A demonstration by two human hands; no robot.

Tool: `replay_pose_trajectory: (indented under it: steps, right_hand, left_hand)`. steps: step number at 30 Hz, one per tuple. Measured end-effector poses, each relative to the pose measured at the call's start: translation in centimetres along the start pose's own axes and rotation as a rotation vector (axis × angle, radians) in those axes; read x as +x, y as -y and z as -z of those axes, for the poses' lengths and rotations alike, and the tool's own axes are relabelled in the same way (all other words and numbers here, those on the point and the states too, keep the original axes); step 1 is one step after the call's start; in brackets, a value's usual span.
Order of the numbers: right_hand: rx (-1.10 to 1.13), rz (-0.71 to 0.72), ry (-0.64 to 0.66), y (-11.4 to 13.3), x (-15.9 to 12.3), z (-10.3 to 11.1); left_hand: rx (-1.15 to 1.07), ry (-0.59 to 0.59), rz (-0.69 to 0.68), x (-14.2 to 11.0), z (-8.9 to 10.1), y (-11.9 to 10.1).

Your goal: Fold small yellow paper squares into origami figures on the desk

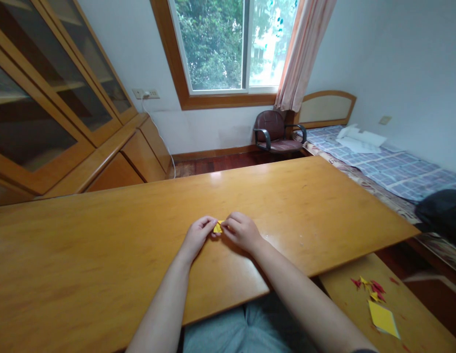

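A small piece of folded yellow paper (218, 227) is between my two hands, a little above or on the wooden table (113, 245). My left hand (201, 235) pinches its left side, thumb on top. From the right, my right hand (242, 230) closes thumb and fingers on the paper's other edge. Parts of the paper are covered by the fingers, and its exact folds are too small to make out.
On a lower wooden surface at the right lie several small red and yellow folded paper pieces (374, 289) and a stack of yellow square paper (384, 318). Beyond the table stand a maroon armchair (274, 132), a bed (389, 162) and a glass-door cabinet (77, 132).
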State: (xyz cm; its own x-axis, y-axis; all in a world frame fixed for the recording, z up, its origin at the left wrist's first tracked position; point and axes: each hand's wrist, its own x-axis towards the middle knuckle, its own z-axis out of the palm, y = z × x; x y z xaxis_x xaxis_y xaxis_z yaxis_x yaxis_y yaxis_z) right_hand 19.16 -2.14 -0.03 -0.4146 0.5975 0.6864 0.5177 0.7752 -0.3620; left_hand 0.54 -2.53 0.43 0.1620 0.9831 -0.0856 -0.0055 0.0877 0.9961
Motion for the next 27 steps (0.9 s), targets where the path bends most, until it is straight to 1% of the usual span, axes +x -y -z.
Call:
replay_pose_trajectory:
  steps: [7, 11, 15, 21, 27]
  right_hand:
    - [0.226, -0.146, 0.001, 0.19, 0.31, 0.54]
    - [0.322, -0.242, -0.003, -0.07, 0.28, 0.37]
    - [0.387, -0.289, 0.008, -0.36, 0.20, 0.03]
    - [0.414, -0.321, 0.002, -0.45, 0.23, 0.00]
    - [0.325, -0.299, -0.010, -0.24, 0.25, -0.04]
  left_hand:
    - [-0.014, -0.023, -0.025, 0.01, -0.23, -0.10]
    - [-0.025, -0.018, -0.021, -0.10, -0.28, -0.11]
    - [-0.007, -0.010, -0.040, -0.10, -0.16, -0.11]
    - [-0.006, -0.001, -0.041, -0.07, -0.01, 0.03]
    - [0.098, -0.027, -0.082, -0.15, 0.09, 0.70]
